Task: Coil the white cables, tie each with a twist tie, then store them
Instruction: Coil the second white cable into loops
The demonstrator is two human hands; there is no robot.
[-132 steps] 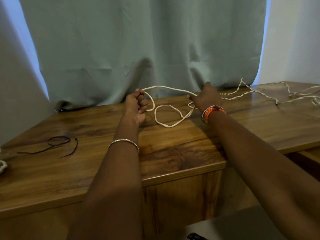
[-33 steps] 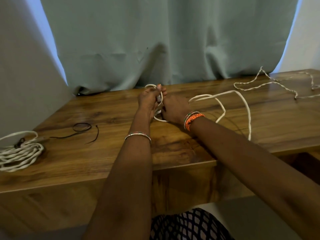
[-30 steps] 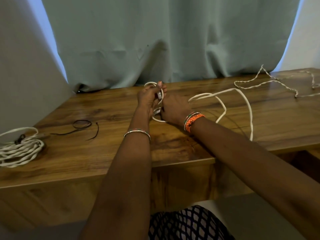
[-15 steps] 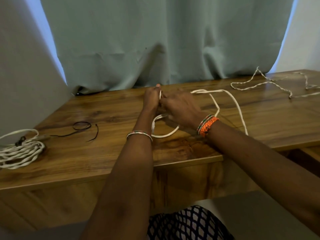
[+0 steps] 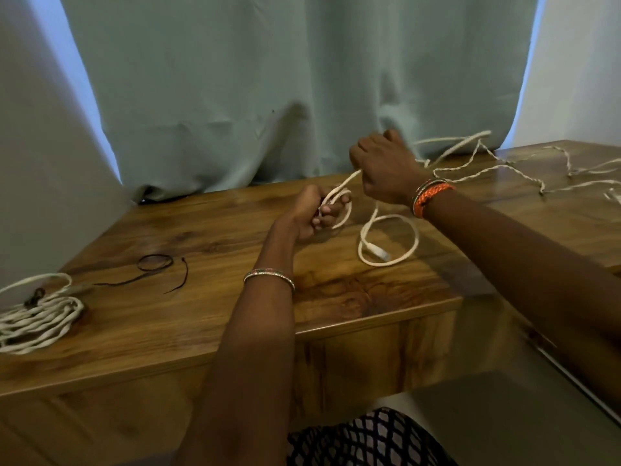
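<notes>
My left hand (image 5: 314,213) grips a small loop of the white cable (image 5: 388,260) just above the wooden table (image 5: 201,314). My right hand (image 5: 386,166) is raised up and to the right of it, fingers curled round the same cable, which runs taut between the two hands. One loop of this cable with its plug end lies on the table below my right wrist. The rest trails behind my right hand toward the curtain. A coiled, tied white cable (image 5: 37,314) lies at the table's left edge. Dark twist ties (image 5: 154,267) lie left of my left arm.
A twisted white cable (image 5: 504,168) sprawls loose over the far right of the table. A grey-green curtain (image 5: 285,79) hangs right behind the table's back edge. The table's front edge runs under my forearms, with a lower step at the right.
My hands were together at the coil half a second ago. My right hand has since lifted up and to the right, drawing cable out, and a loop has dropped onto the table.
</notes>
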